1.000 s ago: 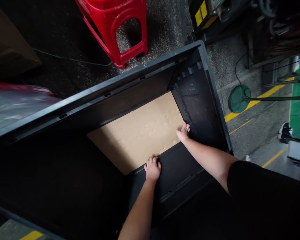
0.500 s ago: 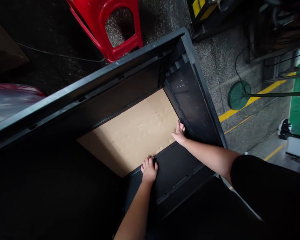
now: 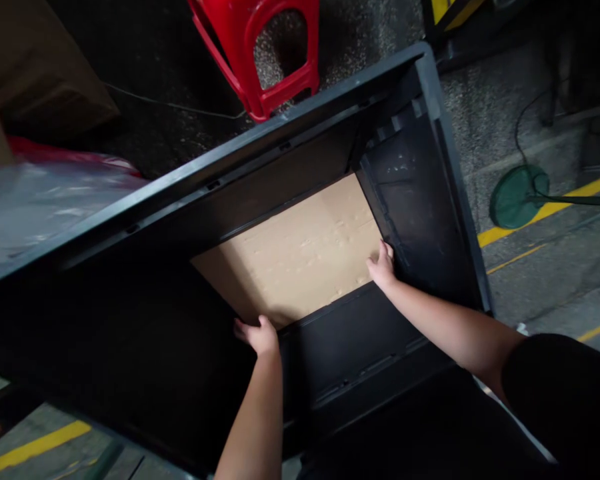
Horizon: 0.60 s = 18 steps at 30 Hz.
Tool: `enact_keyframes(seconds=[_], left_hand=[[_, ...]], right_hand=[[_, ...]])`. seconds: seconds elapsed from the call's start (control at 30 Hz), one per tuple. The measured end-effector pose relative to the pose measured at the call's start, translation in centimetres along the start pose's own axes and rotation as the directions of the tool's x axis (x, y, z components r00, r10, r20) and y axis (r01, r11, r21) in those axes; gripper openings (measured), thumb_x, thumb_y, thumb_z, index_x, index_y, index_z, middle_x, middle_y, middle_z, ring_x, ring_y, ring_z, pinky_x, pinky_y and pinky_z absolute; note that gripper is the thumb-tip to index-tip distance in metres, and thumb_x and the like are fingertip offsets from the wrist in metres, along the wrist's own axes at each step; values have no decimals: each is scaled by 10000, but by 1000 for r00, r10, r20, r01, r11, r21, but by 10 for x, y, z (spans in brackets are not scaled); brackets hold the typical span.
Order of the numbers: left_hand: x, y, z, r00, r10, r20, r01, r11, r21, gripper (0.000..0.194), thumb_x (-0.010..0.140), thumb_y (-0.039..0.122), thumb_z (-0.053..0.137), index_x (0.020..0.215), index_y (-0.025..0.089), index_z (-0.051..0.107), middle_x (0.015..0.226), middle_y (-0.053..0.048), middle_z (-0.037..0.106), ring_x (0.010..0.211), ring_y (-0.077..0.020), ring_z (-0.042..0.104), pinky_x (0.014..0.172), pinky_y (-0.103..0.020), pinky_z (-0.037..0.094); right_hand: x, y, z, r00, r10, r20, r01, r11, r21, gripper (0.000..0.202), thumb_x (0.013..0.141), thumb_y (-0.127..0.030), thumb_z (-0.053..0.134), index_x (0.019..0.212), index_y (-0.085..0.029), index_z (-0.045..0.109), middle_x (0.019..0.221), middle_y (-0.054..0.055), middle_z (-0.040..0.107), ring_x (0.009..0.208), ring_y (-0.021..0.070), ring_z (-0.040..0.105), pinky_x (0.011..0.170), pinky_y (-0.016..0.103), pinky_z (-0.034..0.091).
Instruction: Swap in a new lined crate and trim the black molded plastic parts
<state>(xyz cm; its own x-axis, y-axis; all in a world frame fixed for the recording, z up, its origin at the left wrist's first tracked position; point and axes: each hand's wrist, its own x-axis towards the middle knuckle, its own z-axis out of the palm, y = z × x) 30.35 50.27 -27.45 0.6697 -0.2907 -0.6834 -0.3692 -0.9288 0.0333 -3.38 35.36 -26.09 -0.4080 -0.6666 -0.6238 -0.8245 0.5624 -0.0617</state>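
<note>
A flat sheet of tan cardboard [image 3: 300, 247] with small dents lies at the bottom of a deep black plastic crate [image 3: 330, 360]. At the sheet's near left corner is my left hand [image 3: 261, 335], its thumb apart and its fingers reaching toward the dark side wall. My right hand [image 3: 383, 267] rests at the sheet's right edge, beside the right wall, with the thumb held away from the fingers. Neither hand lifts the sheet. The left fingertips are partly lost in shadow.
Beyond the crate's far rim stands a red plastic stool [image 3: 260, 60]. Clear plastic wrapping [image 3: 55, 207] and a cardboard box [image 3: 40, 73] are at the left. On the right, a round green base [image 3: 517, 197] sits by a yellow floor line [image 3: 505, 233].
My left hand has slid left along the near edge to the sheet's corner, and its fingers have spread. My right hand stays by the right edge. The whole view has shifted.
</note>
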Motion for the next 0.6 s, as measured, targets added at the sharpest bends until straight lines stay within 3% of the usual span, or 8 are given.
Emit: enact_keyframes(seconds=[0.1,0.2,0.43,0.6], left_hand=[[36,-2,-15,998,-57,36,60,995,-74,829,943,362,497,1591,23,108,1573,-250,348,1509,-326,318,1244,-374,293],[53,4,-14,990,-129,50,135,982,-131,877,905,394,552,1600,51,141,1578,-241,337,1525,-321,296,1248,-365,284],[61,13,-8,980,-198,25,199,961,-192,837,835,406,637,1539,91,311,1544,-250,335,1491,-360,345,1220,-433,330],[58,1,-22,993,-118,12,118,977,-176,618,833,398,634,1362,107,504,1350,-239,543,1356,-398,493,1144,-538,400]], right_hand=[[2,5,-5,1000,-17,8,17,1000,24,761,849,-247,529,1563,-95,313,1583,208,346,1441,281,427,1197,354,351],[4,12,-13,999,-31,10,30,999,34,724,852,-236,523,1544,-81,376,1526,207,462,1417,283,469,1194,361,357],[9,20,-21,998,-55,1,55,997,61,659,849,-233,467,1493,-92,489,1437,178,585,1349,289,557,1175,420,400],[6,22,-20,998,-69,-10,70,996,62,653,838,-229,479,1485,-155,523,1457,131,581,1386,304,523,1189,448,394]])
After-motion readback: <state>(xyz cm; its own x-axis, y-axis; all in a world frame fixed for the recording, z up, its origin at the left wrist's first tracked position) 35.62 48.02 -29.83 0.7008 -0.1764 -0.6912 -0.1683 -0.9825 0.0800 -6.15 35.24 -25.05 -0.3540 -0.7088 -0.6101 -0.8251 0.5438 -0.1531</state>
